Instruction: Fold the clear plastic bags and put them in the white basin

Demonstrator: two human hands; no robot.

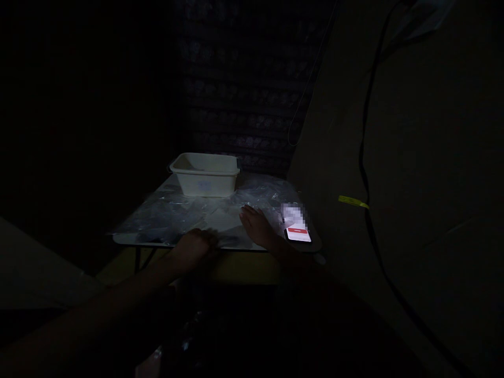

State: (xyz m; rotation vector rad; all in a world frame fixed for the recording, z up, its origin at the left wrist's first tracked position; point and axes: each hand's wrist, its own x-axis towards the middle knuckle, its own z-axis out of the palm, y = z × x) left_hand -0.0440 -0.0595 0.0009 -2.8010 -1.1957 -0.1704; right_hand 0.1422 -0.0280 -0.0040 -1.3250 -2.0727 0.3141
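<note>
Clear plastic film [167, 212] across a table [128, 239]
Left hand [193, 245] at the near edge, grip unclear; right hand [256, 226] open.

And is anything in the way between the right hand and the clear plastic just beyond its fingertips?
Nothing visible is. The clear plastic spreads directly ahead of the right hand. The white tub stands off to the left and the lit phone to the right. Dimness hides whether they touch.
</note>
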